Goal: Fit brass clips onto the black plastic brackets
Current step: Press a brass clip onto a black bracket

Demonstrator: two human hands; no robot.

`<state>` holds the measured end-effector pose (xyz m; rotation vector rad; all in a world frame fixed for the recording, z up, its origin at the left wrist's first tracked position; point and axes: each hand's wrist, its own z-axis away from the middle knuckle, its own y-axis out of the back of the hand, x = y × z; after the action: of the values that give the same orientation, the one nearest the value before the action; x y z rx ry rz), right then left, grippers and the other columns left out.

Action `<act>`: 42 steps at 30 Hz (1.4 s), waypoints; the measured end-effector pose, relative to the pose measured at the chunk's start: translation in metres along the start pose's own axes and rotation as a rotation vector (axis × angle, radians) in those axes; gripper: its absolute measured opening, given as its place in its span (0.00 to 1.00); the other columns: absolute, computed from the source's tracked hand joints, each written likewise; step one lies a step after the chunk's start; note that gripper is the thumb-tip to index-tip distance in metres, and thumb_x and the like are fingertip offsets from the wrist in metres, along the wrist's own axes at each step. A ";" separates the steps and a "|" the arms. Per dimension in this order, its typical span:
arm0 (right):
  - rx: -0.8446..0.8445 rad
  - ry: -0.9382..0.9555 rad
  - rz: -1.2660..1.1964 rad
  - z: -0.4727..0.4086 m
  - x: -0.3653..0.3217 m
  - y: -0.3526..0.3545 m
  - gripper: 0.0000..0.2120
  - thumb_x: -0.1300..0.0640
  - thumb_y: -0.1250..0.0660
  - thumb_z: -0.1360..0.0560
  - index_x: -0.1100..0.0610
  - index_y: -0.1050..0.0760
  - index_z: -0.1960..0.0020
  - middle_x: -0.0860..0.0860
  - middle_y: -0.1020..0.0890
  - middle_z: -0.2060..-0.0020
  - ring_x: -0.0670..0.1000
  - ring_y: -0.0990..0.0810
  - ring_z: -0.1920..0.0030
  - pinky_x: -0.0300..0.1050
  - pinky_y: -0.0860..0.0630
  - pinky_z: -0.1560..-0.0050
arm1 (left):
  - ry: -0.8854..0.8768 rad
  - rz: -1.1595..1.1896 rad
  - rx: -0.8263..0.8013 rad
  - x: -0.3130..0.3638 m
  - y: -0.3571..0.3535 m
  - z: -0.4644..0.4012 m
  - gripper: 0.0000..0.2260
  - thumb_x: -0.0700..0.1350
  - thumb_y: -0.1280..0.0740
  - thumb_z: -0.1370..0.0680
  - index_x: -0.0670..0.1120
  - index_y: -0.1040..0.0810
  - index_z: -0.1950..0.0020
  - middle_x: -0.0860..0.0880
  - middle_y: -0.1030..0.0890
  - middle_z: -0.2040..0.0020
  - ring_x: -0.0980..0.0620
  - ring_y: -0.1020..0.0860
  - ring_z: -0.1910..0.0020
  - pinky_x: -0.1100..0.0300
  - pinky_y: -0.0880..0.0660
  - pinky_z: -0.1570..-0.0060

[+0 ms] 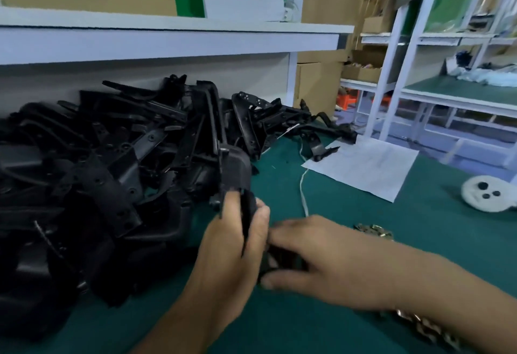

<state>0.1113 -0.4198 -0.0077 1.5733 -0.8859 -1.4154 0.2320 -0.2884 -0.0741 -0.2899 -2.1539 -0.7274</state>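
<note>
Head view, items by size. Green work mat: lies under both hands. Heap of black plastic brackets: piled on the mat, left of and beyond the left hand. White paper sheet: flat on the mat, beyond the right hand; any print too faint to read. Held bracket: stands upright, lower end in the left hand, whose fingers and thumb curl round it. Right hand: reaches across to the bracket's lower part, fingers curled against the black plastic; blurred, so whether it pinches a clip cannot be told. White disc: far right of the right hand, with dark spots. Brass clips: small cluster just beyond the right wrist; more beneath the right forearm. No legible labels.
</note>
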 end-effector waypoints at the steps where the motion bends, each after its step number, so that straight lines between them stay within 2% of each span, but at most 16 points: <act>1: -0.035 -0.001 -0.059 -0.004 0.003 0.010 0.08 0.46 0.29 0.19 0.50 0.24 0.49 0.43 0.21 0.56 0.44 0.22 0.56 0.33 0.28 0.55 | 0.002 -0.007 0.021 -0.001 0.000 -0.001 0.13 0.64 0.45 0.19 0.57 0.29 0.46 0.55 0.19 0.58 0.56 0.20 0.61 0.60 0.28 0.63; 3: 0.005 -0.107 -0.237 -0.009 0.023 0.032 0.07 0.48 0.30 0.19 0.52 0.19 0.48 0.46 0.16 0.56 0.44 0.18 0.55 0.35 0.23 0.53 | 0.021 -0.078 0.056 -0.004 0.000 -0.004 0.12 0.59 0.42 0.17 0.53 0.27 0.44 0.51 0.21 0.57 0.58 0.23 0.61 0.63 0.30 0.62; 4: 0.068 -0.157 -0.267 -0.008 0.038 0.041 0.08 0.49 0.31 0.19 0.53 0.17 0.47 0.46 0.14 0.57 0.43 0.16 0.56 0.37 0.21 0.54 | 0.028 -0.135 0.057 -0.006 0.000 -0.006 0.12 0.55 0.40 0.16 0.50 0.27 0.36 0.51 0.22 0.52 0.61 0.24 0.57 0.68 0.30 0.60; 6: 0.149 -0.220 -0.134 -0.003 0.071 0.050 0.06 0.50 0.29 0.20 0.51 0.15 0.50 0.42 0.14 0.59 0.41 0.17 0.58 0.37 0.24 0.54 | 0.018 -0.248 0.013 -0.008 0.000 -0.008 0.23 0.50 0.37 0.15 0.57 0.36 0.20 0.60 0.27 0.41 0.72 0.28 0.49 0.77 0.31 0.55; 7: 0.137 -0.235 -0.066 0.002 0.083 0.048 0.04 0.49 0.27 0.21 0.48 0.15 0.51 0.41 0.14 0.59 0.40 0.18 0.58 0.36 0.26 0.54 | 0.010 -0.297 -0.024 -0.009 -0.001 -0.007 0.28 0.51 0.37 0.16 0.61 0.43 0.18 0.64 0.30 0.39 0.72 0.29 0.48 0.78 0.31 0.56; 9: 0.085 -0.253 -0.111 0.012 0.097 0.043 0.04 0.47 0.23 0.26 0.45 0.14 0.52 0.40 0.14 0.58 0.40 0.17 0.58 0.32 0.26 0.56 | -0.010 -0.388 -0.073 -0.010 -0.002 -0.007 0.31 0.54 0.38 0.17 0.65 0.49 0.17 0.64 0.30 0.38 0.68 0.31 0.49 0.75 0.32 0.57; 12: 0.041 -0.289 -0.164 0.019 0.106 0.042 0.08 0.46 0.19 0.31 0.42 0.14 0.53 0.41 0.14 0.57 0.42 0.17 0.55 0.31 0.25 0.55 | 0.025 -0.454 -0.067 -0.014 -0.003 -0.010 0.32 0.56 0.37 0.19 0.65 0.49 0.17 0.64 0.28 0.45 0.63 0.29 0.51 0.68 0.31 0.59; 14: -0.003 -0.332 -0.149 0.021 0.110 0.043 0.10 0.46 0.17 0.33 0.40 0.15 0.53 0.41 0.14 0.56 0.42 0.17 0.55 0.35 0.23 0.52 | 0.031 -0.477 -0.064 -0.015 -0.002 -0.011 0.33 0.58 0.36 0.19 0.66 0.48 0.18 0.64 0.27 0.48 0.62 0.28 0.52 0.69 0.31 0.58; 17: -0.045 -0.405 -0.119 0.026 0.111 0.041 0.16 0.42 0.17 0.36 0.38 0.17 0.51 0.38 0.15 0.56 0.41 0.17 0.54 0.42 0.21 0.48 | 0.033 -0.508 -0.080 -0.015 -0.002 -0.009 0.33 0.60 0.37 0.21 0.69 0.48 0.19 0.64 0.27 0.49 0.62 0.27 0.54 0.61 0.26 0.56; 19: -0.052 -0.454 -0.078 0.026 0.111 0.041 0.18 0.40 0.17 0.38 0.38 0.18 0.51 0.36 0.16 0.57 0.41 0.18 0.55 0.45 0.21 0.48 | 0.041 -0.517 -0.086 -0.014 -0.003 -0.008 0.32 0.61 0.37 0.21 0.69 0.46 0.19 0.64 0.27 0.49 0.62 0.28 0.54 0.59 0.27 0.55; 24: -0.037 -0.516 -0.021 0.027 0.113 0.042 0.15 0.40 0.18 0.37 0.42 0.18 0.56 0.35 0.17 0.60 0.39 0.19 0.59 0.42 0.25 0.56 | 0.063 -0.517 -0.102 -0.014 -0.003 -0.007 0.32 0.60 0.36 0.20 0.66 0.44 0.18 0.64 0.26 0.44 0.55 0.23 0.46 0.52 0.22 0.48; 29: -0.025 -0.470 -0.077 0.026 0.112 0.035 0.12 0.43 0.19 0.31 0.46 0.20 0.56 0.40 0.16 0.61 0.40 0.20 0.62 0.40 0.26 0.59 | 0.032 -0.525 -0.084 -0.018 -0.004 -0.007 0.31 0.60 0.35 0.20 0.66 0.43 0.19 0.67 0.29 0.45 0.58 0.24 0.44 0.57 0.26 0.50; 33: 0.072 -0.343 -0.221 0.021 0.106 0.034 0.09 0.48 0.21 0.27 0.49 0.20 0.55 0.49 0.16 0.58 0.51 0.19 0.57 0.45 0.23 0.55 | 0.019 -0.520 -0.091 -0.021 -0.004 -0.006 0.32 0.59 0.33 0.21 0.68 0.43 0.19 0.69 0.30 0.45 0.61 0.25 0.45 0.60 0.28 0.52; 38: 0.208 -0.203 -0.484 0.022 0.097 0.038 0.08 0.61 0.25 0.24 0.62 0.23 0.52 0.54 0.19 0.61 0.50 0.22 0.61 0.42 0.24 0.59 | -0.006 -0.538 -0.108 -0.018 -0.004 -0.005 0.31 0.60 0.34 0.21 0.68 0.42 0.20 0.66 0.26 0.40 0.57 0.23 0.43 0.57 0.25 0.50; 40: 0.287 -0.156 -0.625 0.022 0.096 0.039 0.09 0.67 0.27 0.24 0.66 0.25 0.47 0.58 0.19 0.61 0.53 0.20 0.61 0.43 0.22 0.62 | -0.015 -0.536 -0.105 -0.018 -0.004 -0.004 0.31 0.61 0.35 0.22 0.69 0.42 0.20 0.66 0.26 0.42 0.59 0.24 0.46 0.57 0.27 0.54; 42: 0.316 -0.121 -0.696 0.023 0.095 0.042 0.11 0.70 0.27 0.25 0.67 0.24 0.45 0.58 0.18 0.60 0.54 0.20 0.60 0.44 0.20 0.58 | -0.019 -0.536 -0.100 -0.018 -0.004 -0.005 0.31 0.61 0.36 0.22 0.69 0.43 0.20 0.66 0.27 0.46 0.59 0.25 0.48 0.59 0.29 0.56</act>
<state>0.1008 -0.5256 -0.0099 2.1877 -0.6750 -1.9312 0.2447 -0.2934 -0.0869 0.2449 -2.2351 -1.1342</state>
